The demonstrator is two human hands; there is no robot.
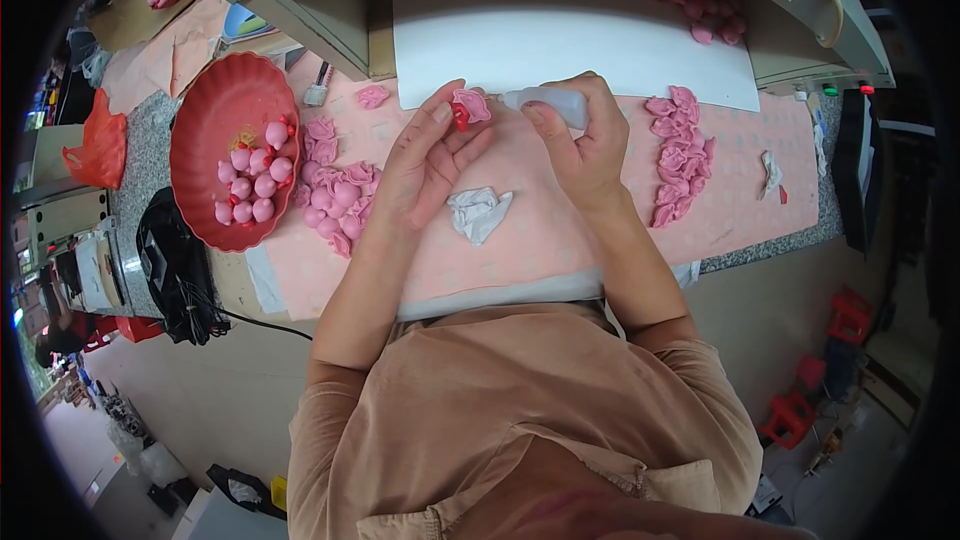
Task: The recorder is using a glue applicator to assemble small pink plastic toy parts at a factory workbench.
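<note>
My left hand point(425, 155) is raised over the pink-covered table, its fingertips closed on a small ruffled pink piece point(477, 104) with a red part point(460, 117) below it. My right hand point(593, 145) is wrapped round a translucent squeeze bottle point(562, 101). The bottle lies tilted nearly flat, its thin nozzle pointing left at the pink piece. Whether the tip touches it I cannot tell. Below and between my hands lies a crumpled white tissue point(480, 213). Left of my left forearm is a heap of pink balls and ruffled pieces point(335, 198).
A red scalloped bowl point(207, 120) at left holds several pink balls with red bits. More ruffled pink pieces point(683, 155) form a column at right. Under the grey hood, a white sheet point(570, 50) carries red pieces and pink balls point(690, 0). A brush point(319, 87) lies behind the heap.
</note>
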